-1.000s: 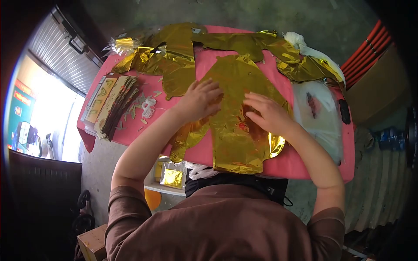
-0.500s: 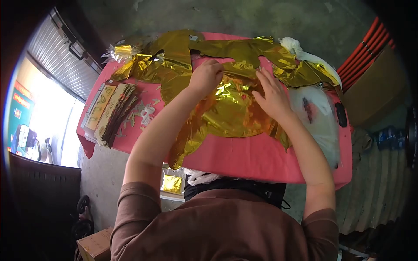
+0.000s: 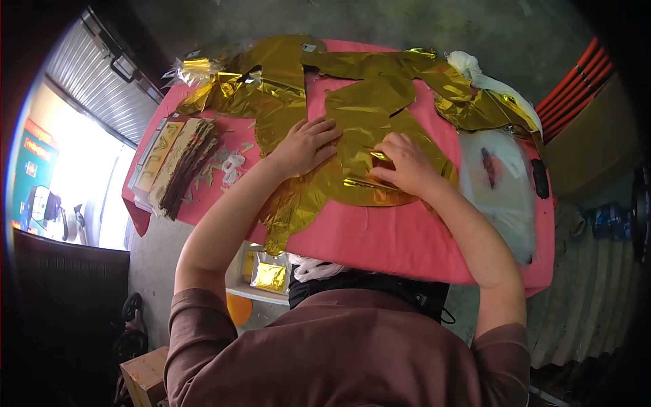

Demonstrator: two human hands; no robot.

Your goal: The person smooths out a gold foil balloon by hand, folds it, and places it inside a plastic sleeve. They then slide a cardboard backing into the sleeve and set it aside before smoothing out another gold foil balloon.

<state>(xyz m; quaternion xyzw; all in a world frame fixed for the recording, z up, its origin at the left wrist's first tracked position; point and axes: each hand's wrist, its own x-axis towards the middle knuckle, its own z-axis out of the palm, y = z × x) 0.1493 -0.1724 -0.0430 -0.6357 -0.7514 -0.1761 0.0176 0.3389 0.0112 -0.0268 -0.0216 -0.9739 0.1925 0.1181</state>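
A flat gold foil balloon [image 3: 363, 102] lies spread over the pink cloth, its lower part creased. My left hand [image 3: 308, 146] rests palm down on its left side, fingers extended. On the right, my right hand [image 3: 407, 166] has its fingers curled, with a raised fold of the foil between thumb and fingers. Behind and to the left is another gold foil piece [image 3: 274, 68] bearing a small white label. More gold foil [image 3: 481, 112] lies crumpled at the right. Where one foil piece ends and another begins is partly hidden.
The pink-covered table [image 3: 380, 237] carries a stack of brown cards [image 3: 183, 159], paper scraps and white string [image 3: 232, 167] at left. Clear plastic bags [image 3: 498, 197] and a black object [image 3: 540, 178] lie at right. A packaged gold item [image 3: 270, 276] sits below the front edge.
The foil's upper part has been unfolded away from me and now lies flat. My left hand has moved down and flattened; my right hand has come lower and curled onto the foil.
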